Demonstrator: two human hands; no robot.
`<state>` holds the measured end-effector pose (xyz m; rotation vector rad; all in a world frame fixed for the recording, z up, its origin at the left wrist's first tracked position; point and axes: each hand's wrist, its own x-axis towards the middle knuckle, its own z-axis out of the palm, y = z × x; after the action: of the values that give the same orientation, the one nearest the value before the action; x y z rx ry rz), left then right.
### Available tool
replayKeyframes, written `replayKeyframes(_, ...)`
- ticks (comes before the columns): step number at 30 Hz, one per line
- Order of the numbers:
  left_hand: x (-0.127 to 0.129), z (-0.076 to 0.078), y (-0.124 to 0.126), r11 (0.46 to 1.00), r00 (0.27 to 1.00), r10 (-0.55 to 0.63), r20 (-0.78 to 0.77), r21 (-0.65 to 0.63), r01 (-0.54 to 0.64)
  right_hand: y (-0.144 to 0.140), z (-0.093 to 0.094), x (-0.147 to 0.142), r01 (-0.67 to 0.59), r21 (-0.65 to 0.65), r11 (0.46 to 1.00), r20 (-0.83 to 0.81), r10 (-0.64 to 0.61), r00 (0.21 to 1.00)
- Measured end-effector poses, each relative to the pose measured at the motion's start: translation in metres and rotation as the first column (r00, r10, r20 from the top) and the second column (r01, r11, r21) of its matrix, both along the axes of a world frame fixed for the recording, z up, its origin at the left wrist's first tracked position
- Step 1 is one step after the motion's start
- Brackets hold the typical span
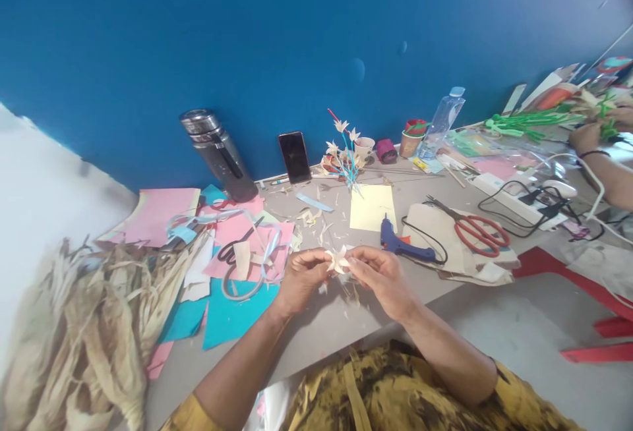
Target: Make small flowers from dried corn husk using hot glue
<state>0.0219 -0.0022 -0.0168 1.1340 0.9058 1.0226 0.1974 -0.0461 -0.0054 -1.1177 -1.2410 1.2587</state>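
Note:
My left hand (302,279) and my right hand (380,271) meet over the near edge of the grey table (321,325). Between their fingertips they pinch a small cream husk flower (339,260) with pointed petals. Small husk scraps lie on the table just below it. A blue glue gun (401,244) lies right of my right hand. Black-handled scissors (233,248) rest on pink and blue paper sheets (232,299) left of my left hand.
Dried corn husks (84,332) pile up at the left. A steel flask (217,153), a phone (294,156), finished flowers on blue stems (346,151), a yellow paper (372,207), red scissors (477,228), a power strip (519,201) and a water bottle (442,121) stand farther back. Another person's hand (593,138) works at far right.

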Motion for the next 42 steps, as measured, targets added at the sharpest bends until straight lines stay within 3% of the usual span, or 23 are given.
replayKeyframes(5, 0.0, 0.001, -0.001, 0.997, 0.997, 0.071, -0.014, 0.031, -0.071, -0.001, -0.003, -0.004, 0.02, 0.013, 1.0, 0.075, -0.021, 0.997)
replayKeyframes(11, 0.003, 0.002, -0.004, 0.994, 0.994, 0.106, -0.034, 0.029, -0.105, -0.001, -0.002, -0.014, 0.133, 0.062, 0.989, 0.097, -0.138, 0.986)
replayKeyframes(17, 0.006, 0.001, -0.006, 0.992, 0.991, 0.127, -0.033, 0.025, -0.127, -0.001, -0.009, -0.015, 0.115, 0.09, 0.989, 0.088, -0.123, 0.988)
replayKeyframes(28, 0.011, -0.003, -0.013, 1.0, 0.999, 0.012, 0.033, -0.029, -0.011, -0.007, -0.016, -0.006, 0.099, 0.082, 0.992, 0.124, -0.109, 0.986)
replayKeyframes(35, 0.012, -0.003, -0.012, 0.997, 0.998, 0.069, 0.009, -0.033, -0.069, -0.006, -0.019, -0.011, 0.173, 0.15, 0.974, 0.163, -0.197, 0.967)
replayKeyframes(42, 0.012, 0.002, -0.013, 0.998, 0.998, 0.064, -0.013, -0.008, -0.064, -0.002, -0.017, -0.013, 0.165, 0.159, 0.973, 0.147, -0.188, 0.971)
